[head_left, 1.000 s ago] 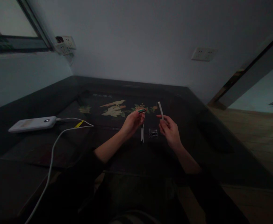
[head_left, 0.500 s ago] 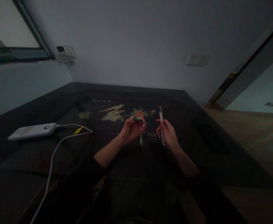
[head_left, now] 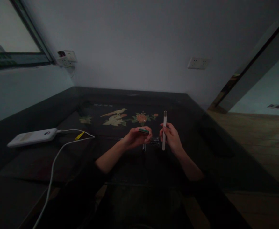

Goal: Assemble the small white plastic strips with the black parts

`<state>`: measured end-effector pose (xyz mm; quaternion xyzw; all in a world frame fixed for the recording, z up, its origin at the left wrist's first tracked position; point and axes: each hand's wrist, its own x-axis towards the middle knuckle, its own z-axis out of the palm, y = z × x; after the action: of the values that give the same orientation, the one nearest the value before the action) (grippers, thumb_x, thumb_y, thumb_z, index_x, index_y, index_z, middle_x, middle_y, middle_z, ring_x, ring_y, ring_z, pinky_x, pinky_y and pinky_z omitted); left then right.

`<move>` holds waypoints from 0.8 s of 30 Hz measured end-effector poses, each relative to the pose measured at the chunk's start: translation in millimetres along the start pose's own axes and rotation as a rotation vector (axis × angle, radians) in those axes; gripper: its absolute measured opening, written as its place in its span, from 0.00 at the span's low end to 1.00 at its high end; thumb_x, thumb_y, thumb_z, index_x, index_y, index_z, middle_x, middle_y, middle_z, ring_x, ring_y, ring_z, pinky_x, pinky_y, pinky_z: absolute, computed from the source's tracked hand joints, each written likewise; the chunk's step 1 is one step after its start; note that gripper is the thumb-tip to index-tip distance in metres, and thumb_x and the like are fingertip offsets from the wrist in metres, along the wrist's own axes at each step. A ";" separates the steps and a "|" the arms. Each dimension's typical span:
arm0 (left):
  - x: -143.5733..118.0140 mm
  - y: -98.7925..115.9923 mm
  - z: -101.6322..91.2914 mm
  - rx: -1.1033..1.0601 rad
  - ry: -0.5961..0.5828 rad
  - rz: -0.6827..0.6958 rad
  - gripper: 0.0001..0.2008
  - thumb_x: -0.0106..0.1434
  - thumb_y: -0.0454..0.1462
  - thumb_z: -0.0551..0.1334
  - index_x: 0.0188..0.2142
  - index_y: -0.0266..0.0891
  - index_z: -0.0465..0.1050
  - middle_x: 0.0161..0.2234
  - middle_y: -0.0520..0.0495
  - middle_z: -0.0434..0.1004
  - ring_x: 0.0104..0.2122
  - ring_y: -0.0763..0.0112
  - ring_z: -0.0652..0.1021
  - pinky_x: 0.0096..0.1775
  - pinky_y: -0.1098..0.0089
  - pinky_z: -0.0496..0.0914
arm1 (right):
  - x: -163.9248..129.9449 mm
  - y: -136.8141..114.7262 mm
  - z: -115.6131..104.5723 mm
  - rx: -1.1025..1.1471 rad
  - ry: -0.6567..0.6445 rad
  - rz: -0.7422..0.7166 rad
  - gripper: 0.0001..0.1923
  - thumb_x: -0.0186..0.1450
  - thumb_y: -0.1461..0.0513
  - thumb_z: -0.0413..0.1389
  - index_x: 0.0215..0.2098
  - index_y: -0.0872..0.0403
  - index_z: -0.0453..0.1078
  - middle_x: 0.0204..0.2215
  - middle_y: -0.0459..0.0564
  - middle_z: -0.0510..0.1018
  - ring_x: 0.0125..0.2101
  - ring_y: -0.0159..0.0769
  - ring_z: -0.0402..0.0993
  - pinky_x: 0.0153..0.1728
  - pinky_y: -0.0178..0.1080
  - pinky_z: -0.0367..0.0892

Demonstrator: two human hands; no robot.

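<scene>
My left hand (head_left: 137,139) is closed around a small, flat, green-and-dark piece (head_left: 143,130), too dim to name more exactly. In my right hand (head_left: 171,136) a slim white bar (head_left: 164,133) stands nearly upright, gripped between thumb and fingers. The bar has rounded ends and a dark oval patch at its top. Between the hands, on the dark table, lies a small dark object with shiny lines (head_left: 155,142). Thin white strips (head_left: 143,147) show just below my left hand, partly covered by it.
A white power bank (head_left: 32,138) lies on the table's left side. Its white cable (head_left: 60,148), with a yellow tag (head_left: 79,135), runs off the near edge. The black tabletop (head_left: 101,95) carries a bird-and-flower picture. A wall with sockets (head_left: 198,63) stands behind.
My left hand has come down slightly and to the right with the green piece. The white bar in my right hand has turned from its edge to show its flat face.
</scene>
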<state>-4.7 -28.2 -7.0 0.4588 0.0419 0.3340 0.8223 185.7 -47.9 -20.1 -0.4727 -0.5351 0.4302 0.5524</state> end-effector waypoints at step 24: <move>-3.1 -0.2 -2.9 0.092 0.012 -0.029 0.25 0.47 0.51 0.66 0.36 0.32 0.73 0.25 0.47 0.69 0.25 0.73 0.67 0.30 0.70 0.59 | -1.0 -2.4 -0.3 -0.026 -0.006 -0.038 0.23 0.62 0.52 0.53 0.51 0.56 0.63 0.20 0.41 0.69 0.16 0.27 0.65 0.12 0.28 0.55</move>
<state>-8.1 -28.0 -9.5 0.4934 0.0690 0.3225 0.8048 185.9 -49.3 -18.0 -0.4682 -0.5511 0.4144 0.5526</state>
